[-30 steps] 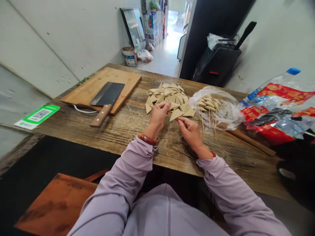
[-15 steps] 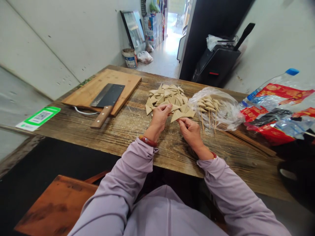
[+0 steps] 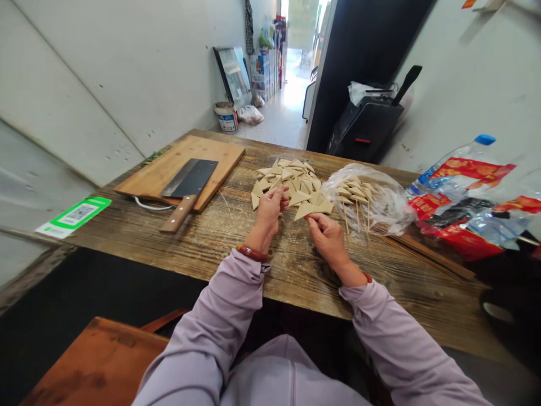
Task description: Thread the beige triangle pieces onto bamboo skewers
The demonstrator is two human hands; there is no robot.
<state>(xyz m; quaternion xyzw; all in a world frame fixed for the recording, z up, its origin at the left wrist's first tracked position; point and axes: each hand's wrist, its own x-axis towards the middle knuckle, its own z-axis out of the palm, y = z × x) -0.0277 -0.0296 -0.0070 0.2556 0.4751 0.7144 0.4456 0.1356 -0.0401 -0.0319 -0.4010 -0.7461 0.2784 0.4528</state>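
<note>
A pile of tan triangular tofu pieces (image 3: 291, 180) lies on the wooden table (image 3: 220, 237). My left hand (image 3: 270, 208) rests at the pile's near edge, fingers curled and pinched on one triangle. My right hand (image 3: 325, 234) sits just right of it, fingers closed on the thin end of a bamboo skewer that I can barely make out, right below another triangle (image 3: 305, 210). To the right, a clear plastic bag (image 3: 380, 197) holds several triangles on skewers (image 3: 357, 194).
A cutting board (image 3: 169, 169) with a cleaver (image 3: 188, 186) lies at the left. A bundle of bamboo skewers (image 3: 426, 254) lies along the right. Plastic bottles and red packaging (image 3: 465, 197) crowd the right edge. A wooden stool (image 3: 93, 366) stands near left.
The camera has tilted, so everything sits lower in view. My left hand's fingers have curled tighter at the pile. My right hand stays in place.
</note>
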